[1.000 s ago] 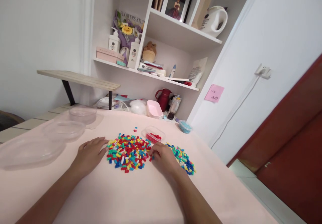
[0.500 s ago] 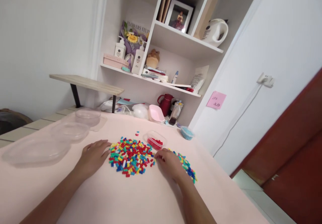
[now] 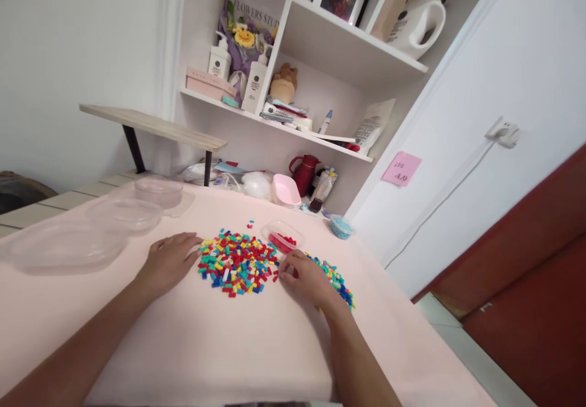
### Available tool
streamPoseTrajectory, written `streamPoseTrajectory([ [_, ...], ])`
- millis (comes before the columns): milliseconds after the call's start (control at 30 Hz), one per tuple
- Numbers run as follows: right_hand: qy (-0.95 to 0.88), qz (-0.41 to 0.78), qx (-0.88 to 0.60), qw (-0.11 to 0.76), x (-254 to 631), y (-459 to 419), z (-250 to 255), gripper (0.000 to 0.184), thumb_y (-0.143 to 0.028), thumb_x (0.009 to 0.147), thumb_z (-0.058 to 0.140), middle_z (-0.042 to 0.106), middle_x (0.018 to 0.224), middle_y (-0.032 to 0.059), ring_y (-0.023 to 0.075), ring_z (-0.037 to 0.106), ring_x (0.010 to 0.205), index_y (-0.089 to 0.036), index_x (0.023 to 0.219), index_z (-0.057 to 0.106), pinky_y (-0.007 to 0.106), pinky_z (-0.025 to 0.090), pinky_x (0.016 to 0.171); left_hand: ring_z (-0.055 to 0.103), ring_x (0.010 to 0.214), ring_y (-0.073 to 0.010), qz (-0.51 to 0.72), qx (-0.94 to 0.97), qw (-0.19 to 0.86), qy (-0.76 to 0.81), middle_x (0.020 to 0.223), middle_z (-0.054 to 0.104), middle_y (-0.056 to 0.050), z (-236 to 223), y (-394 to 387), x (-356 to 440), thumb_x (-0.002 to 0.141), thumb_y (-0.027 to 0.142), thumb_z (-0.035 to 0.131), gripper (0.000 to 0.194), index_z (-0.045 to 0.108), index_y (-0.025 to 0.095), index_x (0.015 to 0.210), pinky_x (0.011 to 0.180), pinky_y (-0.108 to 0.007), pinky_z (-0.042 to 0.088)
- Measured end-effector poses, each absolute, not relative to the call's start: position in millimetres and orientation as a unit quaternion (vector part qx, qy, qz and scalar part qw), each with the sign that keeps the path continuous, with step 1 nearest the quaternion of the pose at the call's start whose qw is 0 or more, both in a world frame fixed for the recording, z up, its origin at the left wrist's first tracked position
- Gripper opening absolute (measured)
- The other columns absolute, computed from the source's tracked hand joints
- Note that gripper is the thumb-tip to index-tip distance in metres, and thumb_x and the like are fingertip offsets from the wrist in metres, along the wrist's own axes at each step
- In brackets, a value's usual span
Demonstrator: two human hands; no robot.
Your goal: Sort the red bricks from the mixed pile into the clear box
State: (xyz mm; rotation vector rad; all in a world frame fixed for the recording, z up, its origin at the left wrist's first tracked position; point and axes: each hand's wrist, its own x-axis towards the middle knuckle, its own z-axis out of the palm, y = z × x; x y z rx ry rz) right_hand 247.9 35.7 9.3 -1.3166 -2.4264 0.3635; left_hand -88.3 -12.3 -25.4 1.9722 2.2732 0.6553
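Observation:
A heap of small multicoloured plastic bricks [image 3: 235,263] lies on the pink tabletop. At its left edge my left hand [image 3: 171,260] rests open, fingers stretched out and the tips touching the outer bricks. My right hand [image 3: 303,276] is at the heap's right edge, thumb and forefinger curled into a pinch; whatever they hold is too small to make out. Just behind it stands a clear plastic tub [image 3: 282,241] with red bricks inside. A second pile of mixed bricks [image 3: 332,276] lies to the right, partly hidden by my right hand and wrist.
Several clear empty-looking tubs [image 3: 68,245] stand along the left side. A small tub of blue pieces [image 3: 341,227] sits at the right edge. Toward the back are a pink dish [image 3: 286,190], a red jug [image 3: 304,174] and bottles, with shelves [image 3: 315,135] above.
The camera has tilted down, so the table's near edge shows. My right hand has shifted slightly at the heap's edge, fingers now in a clearer pinch. My left hand stays by the heap.

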Motion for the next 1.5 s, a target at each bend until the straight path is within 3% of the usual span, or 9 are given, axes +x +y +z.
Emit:
streamPoseTrajectory([
  [233, -0.851, 0.009, -0.510, 0.123, 256, 27, 16, 0.022, -0.009, 0.080, 0.057, 0.067, 0.096, 0.0048, 0.0181, 0.060, 0.088, -0.021, 0.092, 0.071, 0.026, 0.038, 0.074, 0.045, 0.141, -0.0249, 0.210, 0.648, 0.026, 0.731, 0.147, 0.057, -0.004, -28, -12, -92, 0.093, 0.043, 0.031, 0.050, 0.062, 0.030, 0.130, 0.116, -0.047, 0.029],
  [367, -0.867, 0.004, -0.466, 0.178, 255, 23, 16, 0.022, -0.014, 0.087, 0.057, 0.069, 0.100, 0.0050, 0.0188, 0.062, 0.095, -0.025, 0.098, 0.074, 0.026, 0.040, 0.078, 0.044, 0.141, -0.0265, 0.205, 0.645, 0.026, 0.736, 0.147, 0.057, -0.005, -25, -12, -90, 0.092, 0.045, 0.029, 0.052, 0.061, 0.030, 0.130, 0.116, -0.050, 0.028],
  [467, -0.861, -0.005, -0.469, 0.196, 250, 24, 13, 0.023, -0.018, 0.092, 0.056, 0.069, 0.104, 0.0040, 0.0169, 0.064, 0.089, -0.028, 0.102, 0.075, 0.026, 0.041, 0.074, 0.045, 0.141, -0.0276, 0.203, 0.643, 0.026, 0.738, 0.147, 0.057, -0.004, -23, -12, -89, 0.092, 0.046, 0.029, 0.052, 0.062, 0.031, 0.130, 0.115, -0.052, 0.030],
  [767, -0.855, -0.011, -0.494, 0.158, 243, 27, 8, 0.025, -0.024, 0.094, 0.059, 0.068, 0.098, 0.0030, 0.0172, 0.064, 0.086, -0.033, 0.107, 0.078, 0.026, 0.041, 0.069, 0.045, 0.141, -0.0290, 0.199, 0.646, 0.018, 0.737, 0.147, 0.057, -0.004, -26, -9, -93, 0.092, 0.047, 0.028, 0.054, 0.062, 0.031, 0.130, 0.113, -0.053, 0.032],
  [933, -0.849, 0.008, -0.507, 0.146, 237, 24, 9, 0.024, -0.022, 0.091, 0.060, 0.069, 0.097, 0.0022, 0.0169, 0.064, 0.085, -0.033, 0.101, 0.079, 0.026, 0.040, 0.068, 0.045, 0.141, -0.0280, 0.197, 0.648, 0.018, 0.736, 0.148, 0.056, -0.004, -26, -8, -93, 0.092, 0.047, 0.027, 0.055, 0.062, 0.030, 0.131, 0.114, -0.053, 0.031],
  [1300, -0.832, 0.065, -0.503, 0.224, 236, 23, 7, 0.015, -0.013, 0.080, 0.061, 0.068, 0.088, 0.0012, 0.0148, 0.061, 0.076, -0.023, 0.079, 0.073, 0.025, 0.038, 0.066, 0.045, 0.141, -0.0275, 0.197, 0.645, 0.020, 0.738, 0.148, 0.056, -0.004, -24, -9, -91, 0.092, 0.045, 0.028, 0.054, 0.062, 0.030, 0.131, 0.115, -0.051, 0.030],
  [1500, -0.822, 0.086, -0.462, 0.323, 249, 31, 5, 0.013, -0.017, 0.082, 0.062, 0.065, 0.080, 0.0011, 0.0141, 0.057, 0.069, -0.022, 0.077, 0.072, 0.025, 0.040, 0.067, 0.045, 0.141, -0.0266, 0.199, 0.645, 0.020, 0.737, 0.148, 0.056, -0.004, -27, -9, -92, 0.092, 0.047, 0.028, 0.053, 0.062, 0.032, 0.130, 0.114, -0.050, 0.031],
])
